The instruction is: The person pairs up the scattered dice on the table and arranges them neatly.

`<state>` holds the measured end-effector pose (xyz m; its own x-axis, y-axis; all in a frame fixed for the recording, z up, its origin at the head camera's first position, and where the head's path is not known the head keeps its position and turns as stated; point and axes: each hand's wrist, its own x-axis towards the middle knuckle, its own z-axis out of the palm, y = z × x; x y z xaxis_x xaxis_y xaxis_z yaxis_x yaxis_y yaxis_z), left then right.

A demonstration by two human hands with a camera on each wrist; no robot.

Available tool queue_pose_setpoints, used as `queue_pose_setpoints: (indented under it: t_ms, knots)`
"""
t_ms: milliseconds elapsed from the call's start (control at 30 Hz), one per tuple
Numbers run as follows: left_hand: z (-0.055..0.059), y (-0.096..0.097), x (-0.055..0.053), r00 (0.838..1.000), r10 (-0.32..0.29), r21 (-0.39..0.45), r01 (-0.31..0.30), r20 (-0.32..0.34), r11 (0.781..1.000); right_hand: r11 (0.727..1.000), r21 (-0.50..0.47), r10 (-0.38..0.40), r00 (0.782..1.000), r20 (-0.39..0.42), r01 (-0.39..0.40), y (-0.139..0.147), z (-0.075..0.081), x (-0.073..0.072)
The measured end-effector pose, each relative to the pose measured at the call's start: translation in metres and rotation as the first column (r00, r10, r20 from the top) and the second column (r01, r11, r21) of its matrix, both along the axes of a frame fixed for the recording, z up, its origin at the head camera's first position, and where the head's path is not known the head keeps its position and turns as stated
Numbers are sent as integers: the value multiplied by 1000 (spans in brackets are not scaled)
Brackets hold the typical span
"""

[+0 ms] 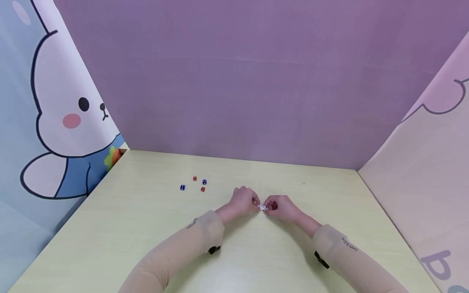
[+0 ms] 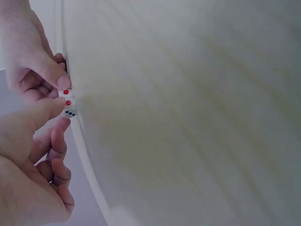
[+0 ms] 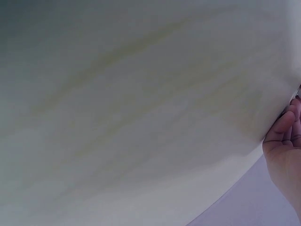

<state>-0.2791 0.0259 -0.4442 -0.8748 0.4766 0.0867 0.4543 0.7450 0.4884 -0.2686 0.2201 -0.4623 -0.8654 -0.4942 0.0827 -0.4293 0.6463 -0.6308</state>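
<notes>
Small white dice point(image 1: 262, 208) sit between the two hands, which meet just right of the middle of the table in the head view. My left hand point(image 1: 244, 201) pinches a white die point(image 2: 69, 109) between thumb and finger; red and dark pips show on its faces. From the other side, my right hand point(image 1: 281, 206) holds a white die point(image 2: 65, 92) at its fingertips, right against the first. The fingers cover much of both dice. In the right wrist view, only part of a hand point(image 3: 283, 136) shows at the right edge, with the dice out of sight.
Left of the hands lie two red dice point(image 1: 203, 189) and two blue dice point(image 1: 182, 187), loosely grouped on the pale table point(image 1: 146, 228). A purple panel point(image 1: 234, 89) rises along the table's back edge. Printed cloths point(image 1: 69, 122) hang at both sides.
</notes>
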Motion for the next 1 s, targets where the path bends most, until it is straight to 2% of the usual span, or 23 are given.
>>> queue_pose_setpoints:
  t_ms: [133,300,533,833,1000]
  knots:
    - [6,-7,-1,1000,0,-1,0,-21,1000,1000,8,-10,1000,4,10,-1,-1,0]
    - [19,-22,-5,999,6,14,-5,-52,1000,1000,17,-23,1000,18,23,-2,-1,1]
    - [32,-55,-20,995,30,66,-24,-92,998,999,17,-32,999,37,32,-2,1,2]
    - [32,-103,-45,981,27,21,-23,-192,1000,1000,5,-31,999,38,31,-1,1,1]
    - [27,-131,-55,968,50,-20,-57,-245,998,1000,3,-30,998,46,30,-2,1,2]
